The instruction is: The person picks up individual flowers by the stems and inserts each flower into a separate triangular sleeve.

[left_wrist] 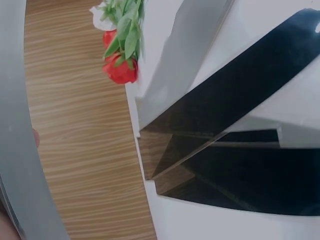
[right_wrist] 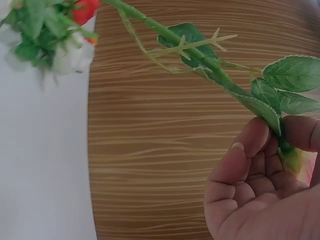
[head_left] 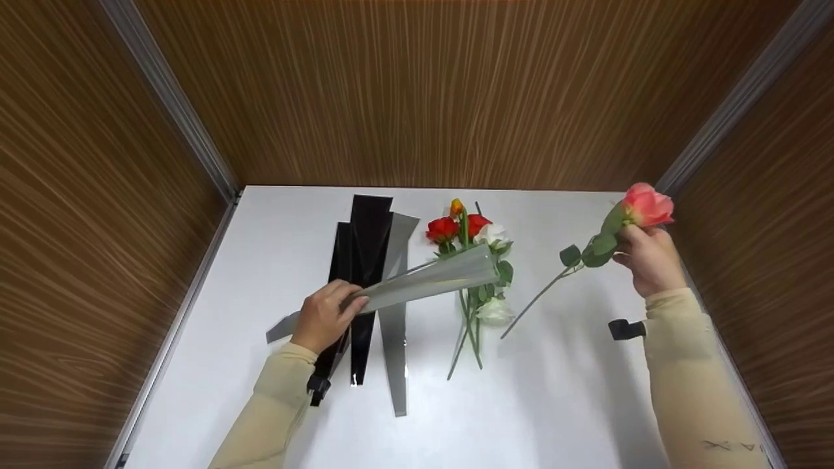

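Observation:
My left hand [head_left: 328,317] pinches the narrow end of a grey translucent flower sleeve [head_left: 433,280], whose wide end points right over the flowers on the table. In the left wrist view that sleeve [left_wrist: 30,150] runs along the left edge. On the right, my right hand [head_left: 653,259] holds a pink rose [head_left: 647,205] by its stem just under the bloom. The stem slants down to the left, its tip near a white flower [head_left: 495,311]. In the right wrist view, thumb and fingers pinch the green stem [right_wrist: 220,75] near its leaves.
Black sleeves [head_left: 370,241] and a grey sleeve [head_left: 394,352] lie left of centre. Red roses [head_left: 443,230], an orange bud [head_left: 457,207] and another white flower [head_left: 492,234] lie bunched mid-table. Wood-grain panels [head_left: 417,91] enclose the white table [head_left: 215,312] at the back and sides.

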A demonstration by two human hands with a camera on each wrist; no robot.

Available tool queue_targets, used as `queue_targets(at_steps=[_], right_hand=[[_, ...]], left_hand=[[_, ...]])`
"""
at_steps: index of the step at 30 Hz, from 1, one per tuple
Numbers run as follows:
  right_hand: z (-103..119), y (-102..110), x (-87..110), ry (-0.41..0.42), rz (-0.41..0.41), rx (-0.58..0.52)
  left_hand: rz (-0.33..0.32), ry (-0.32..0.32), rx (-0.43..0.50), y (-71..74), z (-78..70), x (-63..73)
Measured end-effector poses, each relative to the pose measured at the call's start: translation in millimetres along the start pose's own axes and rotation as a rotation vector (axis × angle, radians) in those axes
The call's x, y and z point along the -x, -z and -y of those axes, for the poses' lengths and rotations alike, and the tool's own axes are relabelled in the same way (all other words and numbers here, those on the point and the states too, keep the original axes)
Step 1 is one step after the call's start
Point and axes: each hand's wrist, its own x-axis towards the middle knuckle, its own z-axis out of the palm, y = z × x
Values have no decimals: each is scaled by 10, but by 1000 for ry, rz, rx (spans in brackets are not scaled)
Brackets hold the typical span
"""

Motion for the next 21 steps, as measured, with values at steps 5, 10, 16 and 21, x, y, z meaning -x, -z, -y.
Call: queue_targets(at_steps=[5,10,16,21], right_hand=[[58,-29,104,53,-11,-231],[69,-44,167,99,-17,-439],[94,-28,219,149,-4,-620],[115,8,214,181,-17,-755]], left_hand=[[-20,0,-8,40,16,-8],[-23,-1,-6,42,35,7],[-23,-20,-8,51,50,12],[-26,-38,-16,55,72,17]])
